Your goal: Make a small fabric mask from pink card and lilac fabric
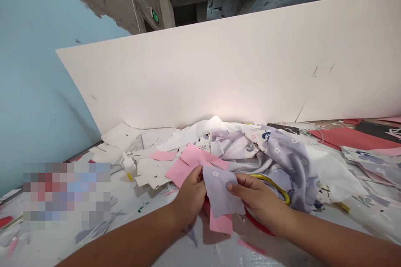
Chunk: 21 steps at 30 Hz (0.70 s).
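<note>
A small lavender fabric piece [223, 194] with a white flower print is stretched between my two hands. My left hand [193, 192] pinches its upper left corner. At its right side, my right hand [261, 198] grips the edge between thumb and fingers. Beneath the cloth, a strip of pink paper [221, 224] sticks out, lying over something red that is mostly hidden. Beside my right hand shows a yellow curved handle [275, 185], perhaps of scissors. Several pink paper pieces [191, 160] lie just beyond my left hand.
A heap of printed lavender fabric [294, 162] and white cloth fills the middle back. A white glue bottle [129, 167] stands at left near cut white card [153, 173]. Red sheets [354, 138] lie at right. A tall white board [219, 71] closes off the back.
</note>
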Each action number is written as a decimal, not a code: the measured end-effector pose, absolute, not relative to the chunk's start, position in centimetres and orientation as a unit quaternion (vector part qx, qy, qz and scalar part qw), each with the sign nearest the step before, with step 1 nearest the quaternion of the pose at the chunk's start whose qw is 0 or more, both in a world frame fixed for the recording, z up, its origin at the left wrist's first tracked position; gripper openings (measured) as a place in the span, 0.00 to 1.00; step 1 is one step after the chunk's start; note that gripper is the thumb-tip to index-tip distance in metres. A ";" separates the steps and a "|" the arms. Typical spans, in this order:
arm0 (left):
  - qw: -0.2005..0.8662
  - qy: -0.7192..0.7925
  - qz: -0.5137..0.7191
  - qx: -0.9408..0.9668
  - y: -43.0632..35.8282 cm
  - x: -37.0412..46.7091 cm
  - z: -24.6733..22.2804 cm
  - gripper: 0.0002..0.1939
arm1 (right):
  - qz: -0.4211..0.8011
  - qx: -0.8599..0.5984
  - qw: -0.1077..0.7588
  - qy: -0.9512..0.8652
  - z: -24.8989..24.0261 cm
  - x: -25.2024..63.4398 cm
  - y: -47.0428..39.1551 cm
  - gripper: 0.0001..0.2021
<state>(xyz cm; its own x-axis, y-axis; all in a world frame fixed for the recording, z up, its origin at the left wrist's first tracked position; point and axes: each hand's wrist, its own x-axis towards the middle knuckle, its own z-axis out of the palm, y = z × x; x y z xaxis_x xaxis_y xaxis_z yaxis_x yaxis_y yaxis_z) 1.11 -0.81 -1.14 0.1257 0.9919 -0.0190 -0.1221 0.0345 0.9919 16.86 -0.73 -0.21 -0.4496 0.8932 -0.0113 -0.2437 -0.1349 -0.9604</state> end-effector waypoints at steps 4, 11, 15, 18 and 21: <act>0.570 0.435 0.519 0.466 -0.1 0.7 -1.7 0.08 | 0.611 -0.332 0.461 -0.551 -0.5 16.8 -0.4 0.06; 0.594 0.385 0.545 0.451 0.0 0.7 -1.6 0.08 | 0.621 -0.372 0.432 -0.538 -1.1 16.9 -0.2 0.08; 0.607 0.361 0.556 0.438 -0.3 0.8 -1.2 0.13 | 0.615 -0.385 0.435 -0.533 -1.5 16.7 -0.2 0.08; 0.582 0.399 0.544 0.454 -0.2 1.0 -1.2 0.14 | 0.598 -0.389 0.423 -0.558 -1.6 16.7 -0.4 0.08; 0.552 0.433 0.535 0.471 0.2 0.8 -1.2 0.12 | 0.562 -0.396 0.406 -0.602 -1.4 16.9 -0.5 0.08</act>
<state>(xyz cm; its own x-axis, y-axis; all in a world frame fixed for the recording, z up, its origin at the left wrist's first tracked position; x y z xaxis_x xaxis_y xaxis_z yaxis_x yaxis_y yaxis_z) 0.82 0.16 -1.24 0.0520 0.9983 0.0256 -0.1827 -0.0157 0.9830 16.90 -0.53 -1.38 -0.3582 0.9326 0.0439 0.0206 0.0549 -0.9983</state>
